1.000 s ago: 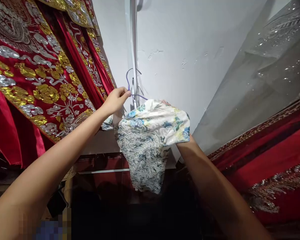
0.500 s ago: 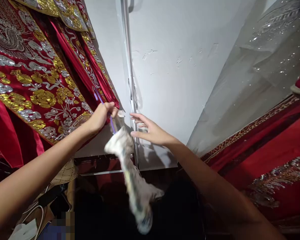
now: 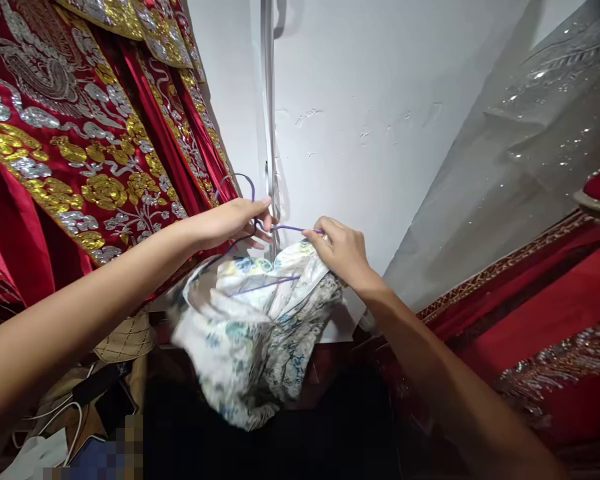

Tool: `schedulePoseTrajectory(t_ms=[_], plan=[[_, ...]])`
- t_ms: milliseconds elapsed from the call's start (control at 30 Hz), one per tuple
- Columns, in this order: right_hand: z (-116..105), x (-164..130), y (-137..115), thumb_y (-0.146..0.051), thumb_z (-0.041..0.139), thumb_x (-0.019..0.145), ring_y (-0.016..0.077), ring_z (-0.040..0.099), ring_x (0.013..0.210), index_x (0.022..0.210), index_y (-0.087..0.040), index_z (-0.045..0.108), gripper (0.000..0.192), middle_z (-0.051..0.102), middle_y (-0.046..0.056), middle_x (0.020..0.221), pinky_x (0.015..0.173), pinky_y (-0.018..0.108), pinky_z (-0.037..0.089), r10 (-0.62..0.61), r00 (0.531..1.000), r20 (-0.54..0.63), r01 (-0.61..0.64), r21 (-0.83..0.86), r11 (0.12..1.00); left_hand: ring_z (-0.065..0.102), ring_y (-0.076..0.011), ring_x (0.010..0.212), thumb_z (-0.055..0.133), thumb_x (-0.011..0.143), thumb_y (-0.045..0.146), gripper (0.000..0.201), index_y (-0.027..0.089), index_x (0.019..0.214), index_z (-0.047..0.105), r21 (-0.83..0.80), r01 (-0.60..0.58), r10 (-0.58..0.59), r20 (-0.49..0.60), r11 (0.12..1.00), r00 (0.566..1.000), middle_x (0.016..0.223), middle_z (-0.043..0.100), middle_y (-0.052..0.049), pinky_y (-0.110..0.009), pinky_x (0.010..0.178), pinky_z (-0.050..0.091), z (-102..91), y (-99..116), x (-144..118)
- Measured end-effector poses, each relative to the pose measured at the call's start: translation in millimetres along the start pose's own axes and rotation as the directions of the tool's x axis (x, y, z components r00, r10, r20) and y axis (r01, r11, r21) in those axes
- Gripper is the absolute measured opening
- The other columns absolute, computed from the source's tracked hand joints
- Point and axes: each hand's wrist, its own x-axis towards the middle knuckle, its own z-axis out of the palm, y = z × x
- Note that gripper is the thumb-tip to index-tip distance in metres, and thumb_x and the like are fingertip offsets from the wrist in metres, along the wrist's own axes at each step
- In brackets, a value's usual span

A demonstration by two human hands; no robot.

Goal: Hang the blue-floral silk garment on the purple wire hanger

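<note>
In front of the white wall (image 3: 380, 100), my left hand (image 3: 230, 223) pinches the purple wire hanger (image 3: 250, 200) at its neck, while my right hand (image 3: 343, 250) grips the floral garment (image 3: 245, 320) at the hanger's shoulder. The cloth looks light, limp and slippery, so I judge the hanger neck the surest hold.

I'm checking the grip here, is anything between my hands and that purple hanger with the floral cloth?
Nothing visible. The left hand pinches the purple hanger at its neck, and the right hand grips its arm together with the floral cloth.
</note>
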Motion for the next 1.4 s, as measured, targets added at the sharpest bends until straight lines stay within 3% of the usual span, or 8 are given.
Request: schedulePoseTrajectory(t_ms=[133,267,367,600,733,933,1100,1400], plan=[[-11,6,15,-0.060,0.053,0.094,0.0172,0.047,0.059,0.079,-0.023,0.064,0.041,0.058,0.001,0.064,0.060,0.028,0.026,0.178,0.977,-0.113,-0.187,-0.068,0.980,0.068,-0.0188,0.069,0.051,0.099,0.048,0.033,0.018,0.102,0.064,0.072,-0.020,0.026,-0.086,0.997,0.996,0.087,0.072,-0.011,-0.037,0.067,0.055,-14.7,-5,15],[-17,30,28,-0.062,0.057,0.090,0.0190,0.046,0.060,0.074,-0.023,0.067,0.043,0.055,0.001,0.060,0.061,0.029,0.026,0.328,0.928,-0.177,-0.340,-0.042,0.939,0.063,-0.0196,0.066,0.059,0.093,0.034,0.024,0.016,0.081,0.068,0.431,-0.039,0.151,-0.229,0.901,0.962,0.069,0.067,-0.008,-0.036,0.068,0.050,-28.1,-13,22],[-17,48,25,-0.062,0.058,0.088,0.0188,0.045,0.059,0.067,-0.022,0.065,0.046,0.055,0.003,0.059,0.060,0.030,0.026,0.328,0.936,-0.128,-0.332,-0.009,0.943,0.061,-0.0209,0.068,0.056,0.091,0.032,0.026,0.016,0.076,0.069,0.583,-0.027,0.265,-0.327,0.812,0.907,0.066,0.064,-0.007,-0.036,0.070,0.046,-36.7,-25,21],[-22,51,7,-0.062,0.057,0.089,0.0156,0.035,0.053,0.058,-0.022,0.054,0.051,0.039,0.000,0.052,0.057,0.032,0.027,0.353,0.935,-0.024,-0.352,0.037,0.935,0.060,-0.0221,0.071,0.052,0.094,0.036,0.029,0.016,0.089,0.073,0.645,-0.013,0.326,-0.369,0.764,0.871,0.072,0.066,-0.007,-0.035,0.076,0.044,-37.1,-23,12],[-24,45,-1,-0.056,0.054,0.093,0.0166,0.042,0.059,0.061,-0.021,0.054,0.048,0.046,0.001,0.058,0.060,0.031,0.031,0.296,0.955,-0.012,-0.294,0.065,0.954,0.059,-0.0233,0.072,0.053,0.093,0.034,0.026,0.017,0.085,0.070,0.683,0.025,0.320,-0.375,0.730,0.870,0.074,0.064,-0.008,-0.036,0.076,0.043,-40.2,-20,11],[-16,44,-20,-0.051,0.053,0.093,0.0152,0.044,0.060,0.059,-0.020,0.053,0.047,0.049,0.001,0.060,0.061,0.029,0.033,0.196,0.978,0.070,-0.206,0.172,0.963,0.060,-0.0256,0.080,0.047,0.095,0.038,0.028,0.018,0.086,0.066,0.733,0.040,0.351,-0.372,0.679,0.860,0.083,0.066,-0.009,-0.036,0.076,0.044,-50.7,-39,-6],[-15,37,-23,-0.054,0.053,0.092,0.0154,0.046,0.058,0.061,-0.019,0.060,0.047,0.055,0.001,0.060,0.060,0.029,0.033,0.205,0.974,0.097,-0.220,0.185,0.958,0.060,-0.0246,0.074,0.044,0.098,0.037,0.028,0.021,0.088,0.064,0.756,0.023,0.321,-0.305,0.654,0.896,0.080,0.066,-0.008,-0.034,0.070,0.042,-45.4,-48,-19],[-25,22,-37,-0.059,0.056,0.089,0.0164,0.040,0.051,0.068,-0.022,0.071,0.046,0.045,0.000,0.049,0.056,0.030,0.029,0.298,0.950,-0.094,-0.297,0.029,0.955,0.058,-0.0223,0.070,0.041,0.098,0.027,0.021,0.022,0.092,0.061,0.818,0.038,0.392,-0.315,0.574,0.864,0.080,0.065,-0.007,-0.032,0.062,0.035,-32.6,-49,-38]])
